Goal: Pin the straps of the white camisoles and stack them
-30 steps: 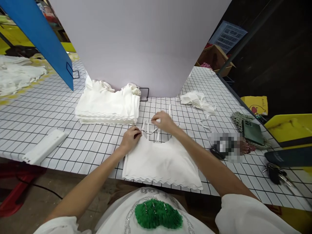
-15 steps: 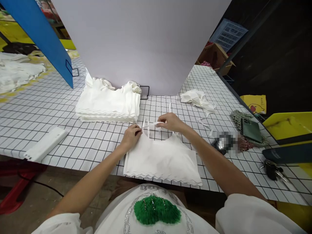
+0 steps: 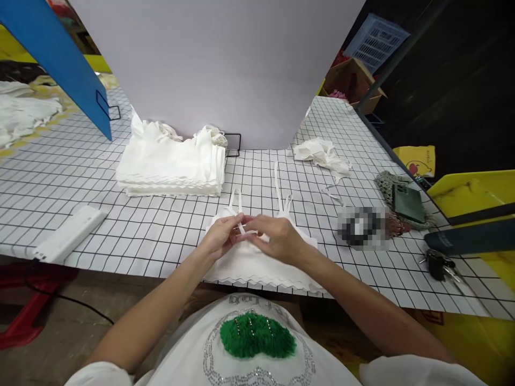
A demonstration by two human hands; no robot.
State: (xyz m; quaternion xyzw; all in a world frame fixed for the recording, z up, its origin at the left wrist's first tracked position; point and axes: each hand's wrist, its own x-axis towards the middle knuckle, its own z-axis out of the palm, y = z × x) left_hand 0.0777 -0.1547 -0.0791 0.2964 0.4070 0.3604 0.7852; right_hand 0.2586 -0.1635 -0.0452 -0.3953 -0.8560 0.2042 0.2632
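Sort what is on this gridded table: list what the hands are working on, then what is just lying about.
In hand: left hand and right hand pinching a strap of the white camisole top.

Lying about: stack of folded white tops, crumpled white cloth, white plastic bar, dark green phone, keys.

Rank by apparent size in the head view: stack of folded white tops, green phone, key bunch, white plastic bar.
1. stack of folded white tops
2. white plastic bar
3. green phone and key bunch: look alike, unranked.
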